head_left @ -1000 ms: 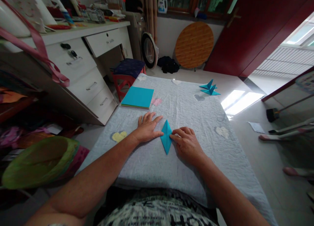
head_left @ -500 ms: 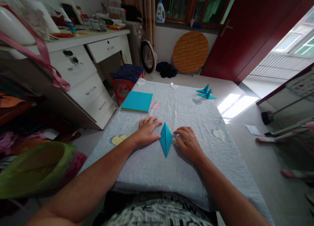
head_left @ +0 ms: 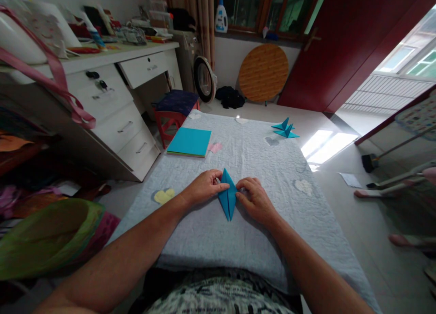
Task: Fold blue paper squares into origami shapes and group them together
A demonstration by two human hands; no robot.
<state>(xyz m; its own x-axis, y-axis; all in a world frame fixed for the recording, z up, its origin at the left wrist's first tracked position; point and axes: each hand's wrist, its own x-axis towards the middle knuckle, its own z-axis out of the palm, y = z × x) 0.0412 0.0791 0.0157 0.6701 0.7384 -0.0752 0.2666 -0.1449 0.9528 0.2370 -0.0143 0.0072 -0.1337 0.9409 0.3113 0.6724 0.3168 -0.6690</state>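
A blue paper folded into a narrow diamond (head_left: 228,202) is in front of me, its lower end split into two points. My left hand (head_left: 209,185) grips its left edge, with the thumb lying on top of the paper. On the other side, my right hand (head_left: 254,195) holds the right corner between thumb and fingers. Beyond my left hand lies a stack of square coloured paper (head_left: 190,142), blue sheet uppermost. Two folded blue paper figures (head_left: 286,130) with raised points sit at the far right of the table.
A pale quilted cloth (head_left: 252,155) with heart and cloud patches covers the table. Past its far left corner stands a red stool (head_left: 170,118) with a dark cushion. A white desk with drawers (head_left: 116,109) is at the left, near a green mesh basket (head_left: 51,236).
Both hands have closed on the folded paper; the left thumb has moved onto it. The diamond has tilted and shifted slightly left, and its lower tip now shows as two points.
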